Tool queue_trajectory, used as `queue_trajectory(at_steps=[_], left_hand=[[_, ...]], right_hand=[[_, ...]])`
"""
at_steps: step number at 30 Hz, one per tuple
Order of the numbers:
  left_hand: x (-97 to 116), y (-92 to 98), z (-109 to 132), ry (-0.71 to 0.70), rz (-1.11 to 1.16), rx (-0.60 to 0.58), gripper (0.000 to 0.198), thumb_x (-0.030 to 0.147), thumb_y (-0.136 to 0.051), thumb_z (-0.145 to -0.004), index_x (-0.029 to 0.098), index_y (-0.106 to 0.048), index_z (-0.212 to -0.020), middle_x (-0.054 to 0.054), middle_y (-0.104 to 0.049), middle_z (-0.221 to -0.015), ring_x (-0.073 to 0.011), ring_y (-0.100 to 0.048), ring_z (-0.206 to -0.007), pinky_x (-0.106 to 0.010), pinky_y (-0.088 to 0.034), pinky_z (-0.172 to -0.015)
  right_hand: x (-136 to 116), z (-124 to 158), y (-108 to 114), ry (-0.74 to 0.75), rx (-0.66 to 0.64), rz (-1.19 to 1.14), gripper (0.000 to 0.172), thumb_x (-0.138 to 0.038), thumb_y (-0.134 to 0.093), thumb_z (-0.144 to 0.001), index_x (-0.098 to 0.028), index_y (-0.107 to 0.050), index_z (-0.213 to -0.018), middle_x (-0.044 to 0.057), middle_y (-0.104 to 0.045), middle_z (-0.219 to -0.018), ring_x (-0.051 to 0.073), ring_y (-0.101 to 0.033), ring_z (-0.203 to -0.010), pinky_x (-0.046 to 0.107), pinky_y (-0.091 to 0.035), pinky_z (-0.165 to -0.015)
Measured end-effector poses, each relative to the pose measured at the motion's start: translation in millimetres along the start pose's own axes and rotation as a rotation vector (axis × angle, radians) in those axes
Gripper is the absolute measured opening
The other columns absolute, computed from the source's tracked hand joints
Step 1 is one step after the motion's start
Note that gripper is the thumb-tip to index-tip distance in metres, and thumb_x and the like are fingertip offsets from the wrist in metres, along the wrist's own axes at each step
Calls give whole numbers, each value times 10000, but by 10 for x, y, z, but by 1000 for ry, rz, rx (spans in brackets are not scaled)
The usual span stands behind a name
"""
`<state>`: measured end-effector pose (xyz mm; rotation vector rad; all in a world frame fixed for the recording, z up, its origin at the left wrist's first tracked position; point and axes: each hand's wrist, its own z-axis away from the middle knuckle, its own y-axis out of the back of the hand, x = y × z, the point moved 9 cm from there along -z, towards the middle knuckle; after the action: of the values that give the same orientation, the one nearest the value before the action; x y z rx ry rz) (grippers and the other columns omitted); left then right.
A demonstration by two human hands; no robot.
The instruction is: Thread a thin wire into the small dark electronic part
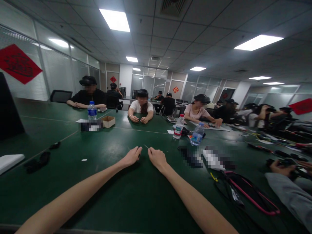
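Both arms reach out over the green table (107, 195), and my hands are a small gap apart near its middle. My right hand (158, 158) is closed, and a thin, light metal rod (145, 146) sticks out from its fingertips toward the left; its other end is hidden in the fingers. My left hand (132, 156) is closed too, thumb against the curled fingers. A bit of something dark shows at those fingers, too small to name. To the left of my left hand lies a small white scrap (84, 160).
A small open cardboard box (108, 122) and a blue-labelled bottle (92, 110) stand at the far left. Two more bottles, one red-capped (178, 127) and one blue-capped (197, 134), stand right of centre. Dark cables and a pink loop (258, 198) lie right. A co-worker's grey sleeve (287, 191) is beside them.
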<state>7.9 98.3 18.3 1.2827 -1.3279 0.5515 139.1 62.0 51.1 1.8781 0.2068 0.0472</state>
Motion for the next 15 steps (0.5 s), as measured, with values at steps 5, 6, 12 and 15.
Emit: queue_trajectory(at_steps=[5,6,12,15], left_hand=[[-189,-32,-19,170,308,-25,487,663,-337,-808,192,-453,-776,57,-338,-522,-76,-288,-422,-202,-204,-417],[-207,-40,-26,183,348,-34,490,671,-351,-799,192,-450,-786,65,-320,-514,-68,-267,-410,-192,-184,-407],[-169,-40,-37,156,517,-59,453,651,-365,-810,216,-450,-905,36,-445,-595,-38,-249,-377,-150,-128,-379],[-138,-23,-32,143,600,-63,432,625,-386,-819,243,-443,-1014,5,-524,-713,-28,-274,-383,-138,-147,-381]], right_hand=[[21,-12,-15,52,25,-39,411,-433,-219,-972,-245,-584,-996,34,-678,-828,119,-618,-646,203,-402,-584],[11,-4,-20,68,32,-52,417,-430,-212,-974,-243,-585,-982,28,-676,-811,114,-614,-634,196,-397,-572],[-32,33,25,81,107,-5,401,-430,-239,-964,-246,-594,-943,32,-677,-801,135,-622,-657,204,-381,-573],[-69,51,62,99,107,-14,409,-436,-238,-962,-246,-600,-953,35,-684,-823,136,-626,-678,204,-387,-593]])
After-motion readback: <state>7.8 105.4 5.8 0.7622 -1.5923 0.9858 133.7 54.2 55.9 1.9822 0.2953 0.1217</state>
